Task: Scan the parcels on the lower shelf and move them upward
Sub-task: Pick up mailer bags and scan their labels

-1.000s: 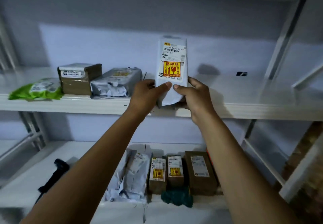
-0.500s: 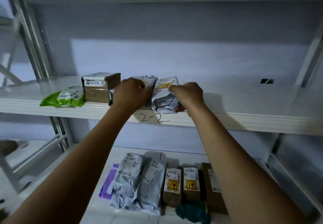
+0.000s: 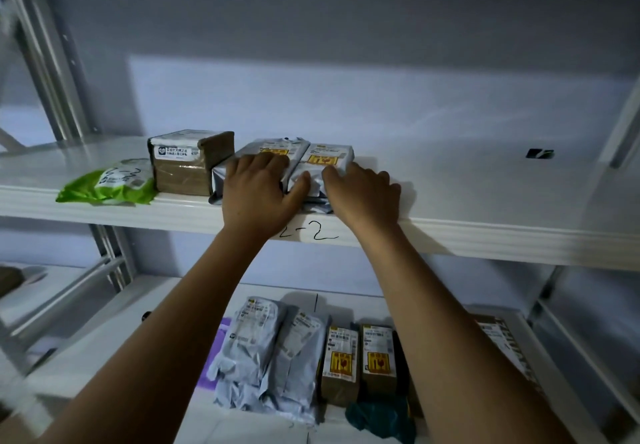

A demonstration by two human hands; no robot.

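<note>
Placement stage, by the look of things: white mailer (image 3: pixel 329 159) with a yellow fragile sticker lying flat on the upper shelf (image 3: pixel 485 201), touching the grey poly mailer (image 3: pixel 270 145) to its left, just behind the handwritten "2-2" mark (image 3: pixel 311 232) on the shelf edge. Left hand (image 3: pixel 258 189) resting on the grey poly mailer, fingers (image 3: pixel 263 163) straight and close together, thumb stretched out to the white mailer. Right hand (image 3: pixel 362 194) at the white mailer's right side, thumb laid on its face, fingers curved down along its edge; pinching or merely nudging, cannot tell. Probably squaring the parcel into the row.

Next, most likely: letting go, reaching down to the lower shelf (image 3: pixel 114 339), taking another parcel, scanning its label, setting it up to the right of the white mailer. Calls for a scanner; none to be made out.

Upper shelf, left to right: green mailer (image 3: pixel 104 187), brown carton (image 3: pixel 180 173) with a white label, grey poly mailer, white mailer. Lower shelf, yet to go up: purple mailer (image 3: pixel 216 357) under two grey mailers (image 3: pixel 249 346), two small brown cartons (image 3: pixel 341 364) with yellow stickers side by side, teal bag (image 3: pixel 377 419) in front of them, larger carton (image 3: pixel 509 350) at far right, partly hidden behind the right forearm.
</note>
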